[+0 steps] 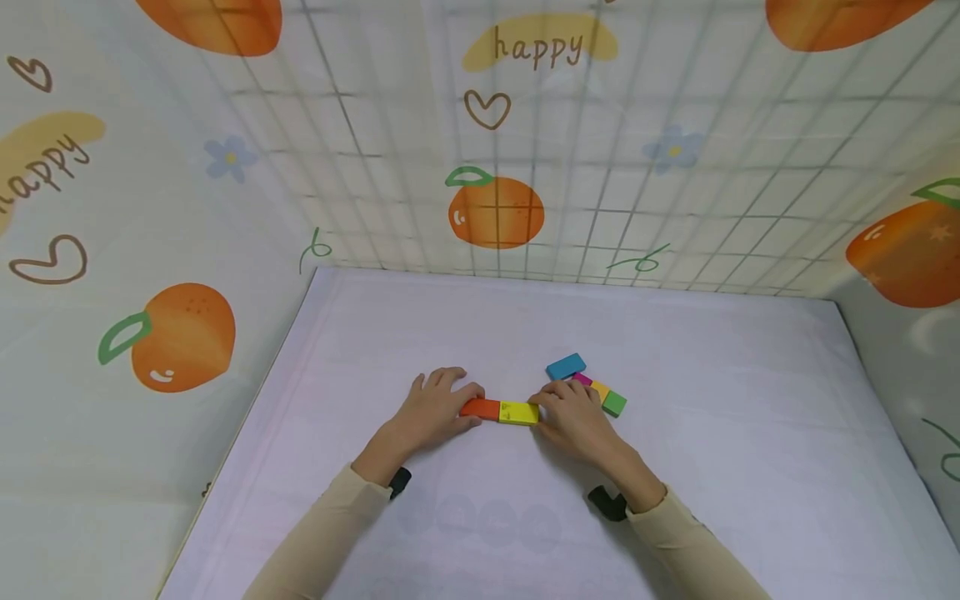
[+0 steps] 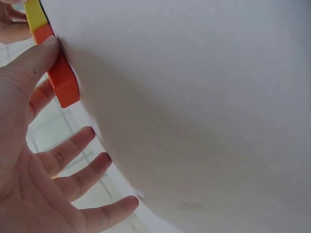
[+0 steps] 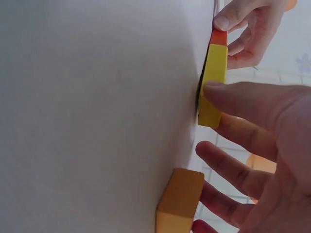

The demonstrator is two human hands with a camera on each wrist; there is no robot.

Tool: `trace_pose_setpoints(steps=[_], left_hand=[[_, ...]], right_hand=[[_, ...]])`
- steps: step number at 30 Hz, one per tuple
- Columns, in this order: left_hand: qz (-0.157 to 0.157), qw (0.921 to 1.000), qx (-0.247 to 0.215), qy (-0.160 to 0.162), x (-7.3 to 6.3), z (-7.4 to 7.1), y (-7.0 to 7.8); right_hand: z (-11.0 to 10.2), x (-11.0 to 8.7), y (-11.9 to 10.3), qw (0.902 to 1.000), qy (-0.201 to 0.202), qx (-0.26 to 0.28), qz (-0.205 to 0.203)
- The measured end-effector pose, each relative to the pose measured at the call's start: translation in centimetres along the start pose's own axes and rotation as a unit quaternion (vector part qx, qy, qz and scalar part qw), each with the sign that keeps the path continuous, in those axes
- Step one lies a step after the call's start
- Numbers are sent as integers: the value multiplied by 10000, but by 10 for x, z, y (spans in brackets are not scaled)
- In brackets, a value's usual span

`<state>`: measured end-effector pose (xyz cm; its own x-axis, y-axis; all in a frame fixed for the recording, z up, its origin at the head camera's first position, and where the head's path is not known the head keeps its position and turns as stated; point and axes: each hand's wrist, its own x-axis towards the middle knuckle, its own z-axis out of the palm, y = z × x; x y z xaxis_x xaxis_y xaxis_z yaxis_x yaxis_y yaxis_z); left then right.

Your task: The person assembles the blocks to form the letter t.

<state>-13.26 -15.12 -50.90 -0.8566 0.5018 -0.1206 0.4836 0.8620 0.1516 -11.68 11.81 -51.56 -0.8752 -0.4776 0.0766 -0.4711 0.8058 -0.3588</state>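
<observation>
On the white tabletop, a red-orange block [image 1: 482, 408] and a yellow block [image 1: 519, 412] lie end to end in a row, touching. My left hand [image 1: 435, 410] pinches the red-orange block [image 2: 67, 82] between thumb and index finger, its other fingers spread over the cloth. At the opposite end, my right hand [image 1: 577, 421] pinches the yellow block [image 3: 212, 68] the same way. The yellow block's top carries a faint dark print. Close to the right fingers is a yellow-orange block [image 3: 181, 200], partly cut off by that view's edge.
Just beyond the right hand lie a blue block [image 1: 566, 367], a magenta block [image 1: 582, 379] partly hidden by the fingers, and a green block [image 1: 614, 404] beside the yellow-orange one. Patterned cloth walls [image 1: 405, 217] enclose the table's back and sides.
</observation>
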Motion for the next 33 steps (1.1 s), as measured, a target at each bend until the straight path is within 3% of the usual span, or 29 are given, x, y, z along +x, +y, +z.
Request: trace_pose_setpoints(steps=[12, 33], left_hand=[[41, 9999, -2, 124, 0, 2, -1], [-15, 9999, -154, 47, 0, 2, -1]], right_hand=[[0, 1, -3, 10000, -55, -20, 65], [2, 1, -3, 9999, 95, -59, -16]])
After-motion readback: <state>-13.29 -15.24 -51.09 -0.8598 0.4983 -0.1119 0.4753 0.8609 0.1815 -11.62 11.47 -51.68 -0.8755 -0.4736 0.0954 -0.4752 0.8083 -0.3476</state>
